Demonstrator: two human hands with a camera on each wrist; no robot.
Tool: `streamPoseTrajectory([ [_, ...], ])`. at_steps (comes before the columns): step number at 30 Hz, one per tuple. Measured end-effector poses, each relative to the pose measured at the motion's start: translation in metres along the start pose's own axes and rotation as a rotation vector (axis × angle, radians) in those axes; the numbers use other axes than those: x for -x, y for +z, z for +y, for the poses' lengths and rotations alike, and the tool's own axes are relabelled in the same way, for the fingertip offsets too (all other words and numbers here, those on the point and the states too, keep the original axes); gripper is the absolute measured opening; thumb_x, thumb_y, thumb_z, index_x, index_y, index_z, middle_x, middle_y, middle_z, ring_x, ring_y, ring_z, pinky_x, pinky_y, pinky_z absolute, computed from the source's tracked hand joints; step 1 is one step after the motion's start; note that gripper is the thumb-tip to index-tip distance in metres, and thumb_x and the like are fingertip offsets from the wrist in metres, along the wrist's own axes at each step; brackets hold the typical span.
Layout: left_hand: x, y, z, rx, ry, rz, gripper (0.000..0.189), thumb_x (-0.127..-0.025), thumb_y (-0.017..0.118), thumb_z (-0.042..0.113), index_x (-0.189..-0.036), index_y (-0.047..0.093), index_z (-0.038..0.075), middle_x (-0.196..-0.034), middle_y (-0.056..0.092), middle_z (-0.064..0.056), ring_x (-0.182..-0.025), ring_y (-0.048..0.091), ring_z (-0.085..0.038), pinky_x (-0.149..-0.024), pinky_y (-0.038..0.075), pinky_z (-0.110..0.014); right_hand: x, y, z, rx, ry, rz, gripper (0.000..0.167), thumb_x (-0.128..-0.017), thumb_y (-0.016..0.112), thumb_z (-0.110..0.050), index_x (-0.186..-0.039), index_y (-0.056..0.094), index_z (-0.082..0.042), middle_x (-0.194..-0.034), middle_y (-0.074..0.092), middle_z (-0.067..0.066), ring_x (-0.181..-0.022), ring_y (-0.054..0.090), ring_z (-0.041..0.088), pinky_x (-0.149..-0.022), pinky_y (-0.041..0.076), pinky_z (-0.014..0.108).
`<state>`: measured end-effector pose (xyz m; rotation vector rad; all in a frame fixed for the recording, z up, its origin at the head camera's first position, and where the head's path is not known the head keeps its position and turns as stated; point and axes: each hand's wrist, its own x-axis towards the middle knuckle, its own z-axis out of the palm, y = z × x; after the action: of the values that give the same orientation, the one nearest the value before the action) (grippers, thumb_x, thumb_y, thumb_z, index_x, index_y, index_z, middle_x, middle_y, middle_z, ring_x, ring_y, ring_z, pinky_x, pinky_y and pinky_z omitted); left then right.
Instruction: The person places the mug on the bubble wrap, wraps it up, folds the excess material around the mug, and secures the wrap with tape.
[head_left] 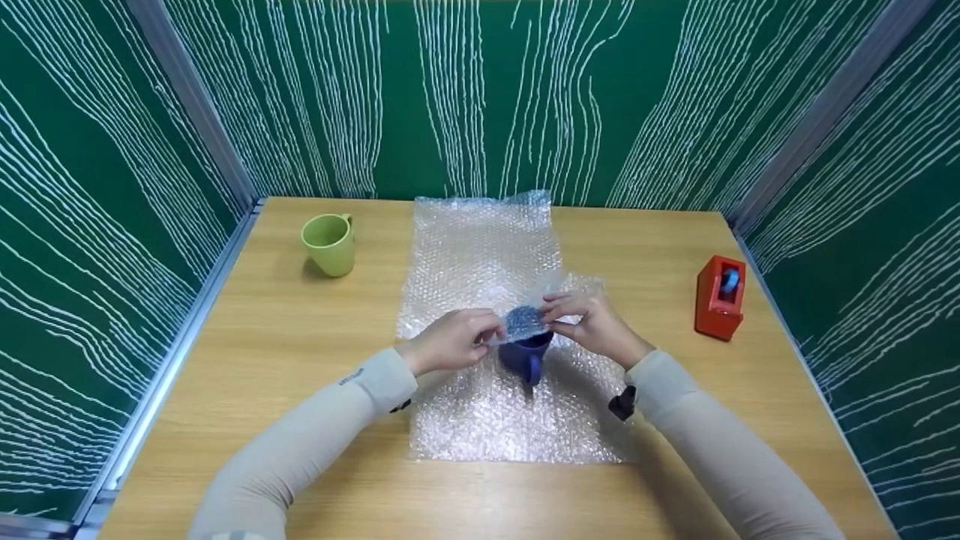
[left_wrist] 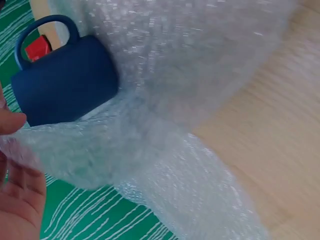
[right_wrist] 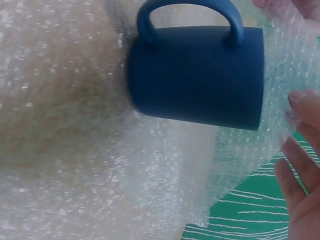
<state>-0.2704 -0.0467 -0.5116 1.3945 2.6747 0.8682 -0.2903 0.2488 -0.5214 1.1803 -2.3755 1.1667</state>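
Observation:
A dark blue mug (head_left: 517,358) stands upright on a sheet of bubble wrap (head_left: 480,255), its handle toward me. Behind the mug a part of the wrap is lifted, and its edge bends over the mug's rim. My left hand (head_left: 454,339) pinches that raised edge on the left of the mug. On the other side my right hand (head_left: 589,322) pinches the same edge between thumb and fingers. Both wrist views show the blue mug (left_wrist: 67,80) (right_wrist: 197,75) close up, with the wrap behind it and held at its rim.
A green mug (head_left: 330,244) stands at the back left of the wooden table (head_left: 300,420). To the right is a red tape dispenser (head_left: 720,300) with a blue roll. Green panels (head_left: 397,105) with white lines enclose the table's back and sides.

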Motion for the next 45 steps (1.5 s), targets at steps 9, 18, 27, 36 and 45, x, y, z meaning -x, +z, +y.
streamPoseTrajectory([
  [9,0.003,0.0,-0.007,0.138,0.021,-0.116,0.019,-0.095,0.075,0.001,-0.114,0.078,0.004,-0.103,0.077,-0.01,-0.089,0.069,-0.018,-0.083,0.06,-0.025,0.011,0.003,0.001,0.009,0.017,-0.046,0.02,-0.083,0.084,0.012,-0.096,0.085,-0.003,-0.106,0.084,0.017,-0.108,0.078,0.045,-0.1,0.061,0.058],
  [18,-0.025,-0.018,-0.016,0.431,-0.224,-0.017,0.021,-0.1,0.077,0.014,-0.116,0.079,0.001,-0.105,0.078,-0.014,-0.087,0.065,-0.011,-0.079,0.057,-0.023,0.014,0.003,0.003,0.028,0.002,-0.086,0.021,-0.083,0.083,0.013,-0.097,0.085,-0.003,-0.109,0.083,0.018,-0.11,0.077,0.046,-0.1,0.061,0.062],
  [27,-0.055,-0.011,-0.026,0.487,-0.376,-0.092,0.06,-0.096,0.083,0.02,-0.149,0.062,0.002,-0.143,0.067,-0.025,-0.125,0.071,-0.038,-0.106,0.061,-0.041,0.016,0.002,0.004,0.053,-0.009,-0.136,0.02,-0.089,0.081,0.008,-0.105,0.085,-0.003,-0.113,0.083,0.017,-0.116,0.075,0.045,-0.105,0.057,0.064],
  [36,-0.061,0.012,-0.033,0.483,-0.375,-0.052,0.054,-0.092,0.085,0.017,-0.14,0.069,0.001,-0.129,0.075,-0.019,-0.112,0.074,-0.032,-0.1,0.061,-0.033,0.018,-0.002,-0.003,0.036,0.071,-0.159,0.024,-0.091,0.08,0.005,-0.114,0.083,-0.002,-0.124,0.08,0.019,-0.124,0.071,0.046,-0.113,0.052,0.064],
  [45,-0.061,0.032,-0.031,0.571,-0.418,0.098,0.042,-0.086,0.086,0.005,-0.127,0.077,0.001,-0.115,0.076,-0.016,-0.084,0.065,-0.012,-0.075,0.055,-0.018,0.029,-0.013,-0.003,0.06,0.25,-0.131,0.047,-0.083,0.092,-0.006,-0.128,0.077,-0.003,-0.134,0.076,0.017,-0.131,0.067,0.043,-0.118,0.049,0.062],
])
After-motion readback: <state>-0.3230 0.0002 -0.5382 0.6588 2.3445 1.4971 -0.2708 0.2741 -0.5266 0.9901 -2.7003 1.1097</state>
